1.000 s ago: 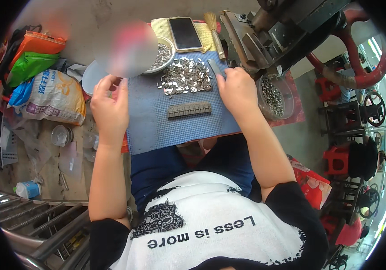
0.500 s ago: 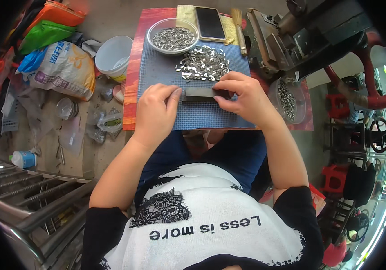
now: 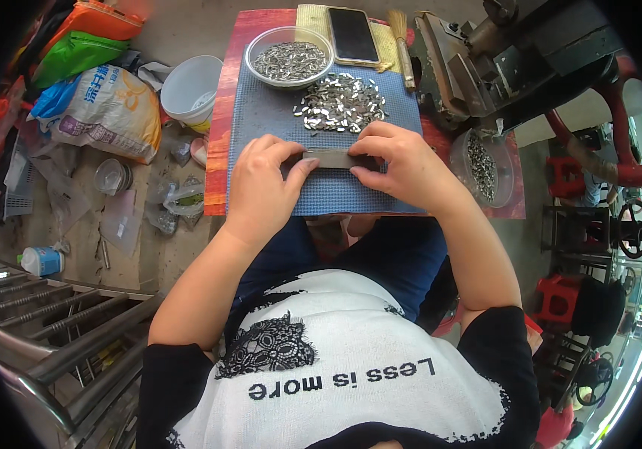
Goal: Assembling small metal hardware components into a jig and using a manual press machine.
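Bowl (image 3: 282,84) and tub (image 3: 505,179) hold small metal pieces (image 3: 291,60); left hand (image 3: 263,176) and right hand (image 3: 409,165) pinch a grey bar (image 3: 330,159).

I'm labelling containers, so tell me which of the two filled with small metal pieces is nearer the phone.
The round bowl on the blue mat, left of the phone; the other, a tub, sits right of the mat.

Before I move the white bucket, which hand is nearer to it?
Left. The left hand is at the left end of the bar, below and right of the white bucket in the picture; the right hand is at its right end, farther off.
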`<state>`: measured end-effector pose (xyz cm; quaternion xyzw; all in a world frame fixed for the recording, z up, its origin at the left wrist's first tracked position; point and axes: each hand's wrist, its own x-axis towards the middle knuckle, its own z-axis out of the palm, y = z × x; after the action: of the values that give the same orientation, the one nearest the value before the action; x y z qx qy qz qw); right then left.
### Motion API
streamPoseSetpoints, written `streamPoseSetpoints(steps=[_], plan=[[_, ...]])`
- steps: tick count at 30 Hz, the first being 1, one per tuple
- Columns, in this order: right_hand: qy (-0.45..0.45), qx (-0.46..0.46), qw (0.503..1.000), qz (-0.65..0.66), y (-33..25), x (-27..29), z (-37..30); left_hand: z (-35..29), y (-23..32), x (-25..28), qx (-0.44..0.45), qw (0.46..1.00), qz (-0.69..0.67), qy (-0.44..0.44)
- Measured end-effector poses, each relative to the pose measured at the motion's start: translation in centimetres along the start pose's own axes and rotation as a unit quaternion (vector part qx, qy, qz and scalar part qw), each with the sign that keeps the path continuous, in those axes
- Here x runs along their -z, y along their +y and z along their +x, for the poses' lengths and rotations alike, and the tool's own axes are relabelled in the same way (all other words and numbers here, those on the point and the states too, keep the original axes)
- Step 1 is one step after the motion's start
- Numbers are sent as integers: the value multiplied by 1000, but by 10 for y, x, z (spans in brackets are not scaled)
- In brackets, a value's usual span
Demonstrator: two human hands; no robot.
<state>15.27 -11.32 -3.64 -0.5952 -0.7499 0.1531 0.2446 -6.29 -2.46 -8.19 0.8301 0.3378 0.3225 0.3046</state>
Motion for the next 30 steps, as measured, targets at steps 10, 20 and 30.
streamPoseSetpoints(steps=[10, 20, 30], plan=[[-3, 5, 999, 33, 4, 4, -11, 16, 10, 8, -15, 991, -21, -135], [366, -236, 880, -189, 26, 105, -28, 133, 107, -86, -162, 980, -93, -64], [297, -259, 902, -179, 48, 109, -24, 159, 116, -145, -145, 977, -146, -55]])
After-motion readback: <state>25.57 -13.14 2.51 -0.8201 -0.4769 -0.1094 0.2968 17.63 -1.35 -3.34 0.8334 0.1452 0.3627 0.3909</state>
